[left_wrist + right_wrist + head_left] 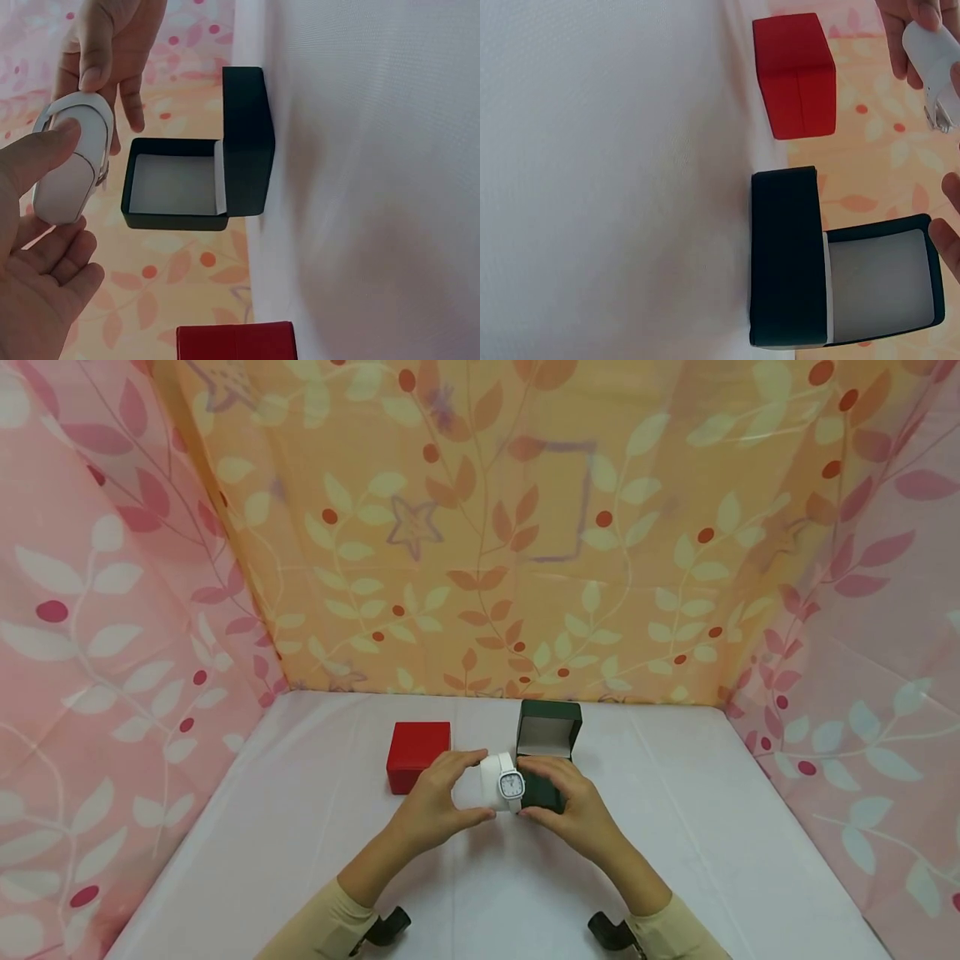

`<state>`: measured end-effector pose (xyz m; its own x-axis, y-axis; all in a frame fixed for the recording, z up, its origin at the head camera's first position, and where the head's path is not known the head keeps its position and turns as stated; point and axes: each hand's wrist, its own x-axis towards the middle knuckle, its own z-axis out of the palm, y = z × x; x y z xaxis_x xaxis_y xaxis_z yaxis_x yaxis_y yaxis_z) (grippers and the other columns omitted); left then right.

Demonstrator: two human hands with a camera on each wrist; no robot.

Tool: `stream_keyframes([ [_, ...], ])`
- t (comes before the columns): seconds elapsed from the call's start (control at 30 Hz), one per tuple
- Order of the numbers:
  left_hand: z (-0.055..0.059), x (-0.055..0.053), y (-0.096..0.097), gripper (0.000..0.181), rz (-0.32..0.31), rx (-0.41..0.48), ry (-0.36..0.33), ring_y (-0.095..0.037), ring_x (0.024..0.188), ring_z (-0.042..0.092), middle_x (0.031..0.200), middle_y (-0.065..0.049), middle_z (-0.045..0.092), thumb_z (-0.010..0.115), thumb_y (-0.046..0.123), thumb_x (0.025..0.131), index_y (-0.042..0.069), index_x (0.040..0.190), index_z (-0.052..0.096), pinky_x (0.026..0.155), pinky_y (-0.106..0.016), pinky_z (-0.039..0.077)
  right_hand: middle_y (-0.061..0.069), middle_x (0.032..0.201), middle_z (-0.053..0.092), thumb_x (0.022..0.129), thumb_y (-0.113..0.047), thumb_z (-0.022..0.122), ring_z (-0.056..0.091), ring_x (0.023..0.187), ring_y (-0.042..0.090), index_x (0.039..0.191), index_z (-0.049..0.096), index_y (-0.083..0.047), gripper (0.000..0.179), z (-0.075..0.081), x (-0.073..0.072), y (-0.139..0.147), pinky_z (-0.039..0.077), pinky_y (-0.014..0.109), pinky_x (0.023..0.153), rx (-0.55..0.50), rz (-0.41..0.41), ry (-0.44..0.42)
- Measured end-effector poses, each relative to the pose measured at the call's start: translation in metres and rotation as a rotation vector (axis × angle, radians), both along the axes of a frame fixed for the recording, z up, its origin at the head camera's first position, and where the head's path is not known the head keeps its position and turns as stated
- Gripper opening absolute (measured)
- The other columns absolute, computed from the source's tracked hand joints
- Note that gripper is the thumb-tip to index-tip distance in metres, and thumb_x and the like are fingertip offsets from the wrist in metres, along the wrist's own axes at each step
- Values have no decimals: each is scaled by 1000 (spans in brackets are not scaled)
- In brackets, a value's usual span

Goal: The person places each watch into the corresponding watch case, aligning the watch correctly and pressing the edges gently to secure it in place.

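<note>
A white wristwatch (512,785) with a squarish face is looped around a white watch pillow (490,783), raised above the table. My left hand (431,810) grips the pillow's left end between thumb and fingers, as the left wrist view also shows on the pillow (64,187). From the other side my right hand (581,810) pinches the watch end, its thumb (94,75) touching the strap. Behind the right hand stands a dark green watch box (551,720), lid up, pale lining (885,285) showing. In the right wrist view, the watch is partly cut off.
A closed red box (420,745) stands left of the green one, just behind my left hand. White cloth (300,827) covers the table. Patterned curtains rise along the back (480,527) and both sides. Dark wrist-worn devices (390,928) show near both sleeves.
</note>
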<state>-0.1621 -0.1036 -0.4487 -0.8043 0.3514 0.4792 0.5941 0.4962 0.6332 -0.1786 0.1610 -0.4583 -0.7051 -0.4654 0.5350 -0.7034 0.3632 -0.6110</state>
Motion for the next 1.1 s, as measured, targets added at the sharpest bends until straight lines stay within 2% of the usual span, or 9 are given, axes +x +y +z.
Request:
stream_keyframes([
  [0.17, 0, 1, 0, 82, -22, -10, -10, -17, 125, 58, 133, 6, 61, 94, 23, 74, 21, 146, 55, 99, -36, 56, -6, 149, 54, 81, -29, 87, 47, 139, 18, 149, 53, -20, 77, 1, -1, 2, 38, 30, 116, 54, 7, -42],
  [0.33, 0, 1, -1, 82, -32, -25, -8, -9, 126, 55, 136, 7, 61, 94, 24, 74, 20, 146, 56, 99, -36, 56, -6, 150, 53, 79, -25, 89, 47, 139, 18, 151, 51, -22, 82, 3, -1, 2, 41, 46, 115, 102, 10, -51],
  [0.43, 0, 2, -1, 81, -41, -28, -14, -9, 127, 54, 137, 7, 61, 94, 24, 74, 20, 146, 56, 100, -38, 56, -5, 149, 53, 78, -22, 90, 48, 139, 18, 151, 51, -21, 83, 2, 0, 2, 42, 49, 114, 117, 12, -55],
  [0.6, 0, 3, -1, 82, -47, -31, -29, -9, 128, 54, 137, 8, 60, 94, 25, 74, 21, 146, 56, 101, -38, 55, -5, 149, 53, 77, -24, 91, 48, 138, 18, 151, 51, -23, 84, 1, -1, 3, 43, 48, 114, 120, 14, -52],
  [0.8, 2, 3, -1, 82, -64, -28, -10, -10, 128, 54, 138, 7, 60, 94, 24, 74, 20, 146, 56, 102, -37, 55, -2, 150, 53, 75, -22, 92, 48, 139, 20, 151, 50, -15, 87, 0, -1, 3, 42, 40, 115, 106, 32, -19],
  [0.93, 2, 2, -1, 81, -71, -36, 14, -10, 127, 55, 138, 7, 61, 95, 24, 74, 19, 145, 56, 101, -36, 55, -3, 149, 53, 74, -25, 92, 48, 139, 18, 151, 50, -20, 87, 0, -1, 3, 39, 30, 116, 90, 34, -11],
  [1.1, 2, 2, 0, 81, -81, -36, 27, -11, 126, 55, 137, 6, 62, 95, 25, 74, 18, 145, 56, 100, -37, 55, -1, 148, 54, 75, -27, 91, 49, 137, 21, 150, 52, -21, 85, -1, -1, 3, 38, 26, 116, 54, 42, -15],
])
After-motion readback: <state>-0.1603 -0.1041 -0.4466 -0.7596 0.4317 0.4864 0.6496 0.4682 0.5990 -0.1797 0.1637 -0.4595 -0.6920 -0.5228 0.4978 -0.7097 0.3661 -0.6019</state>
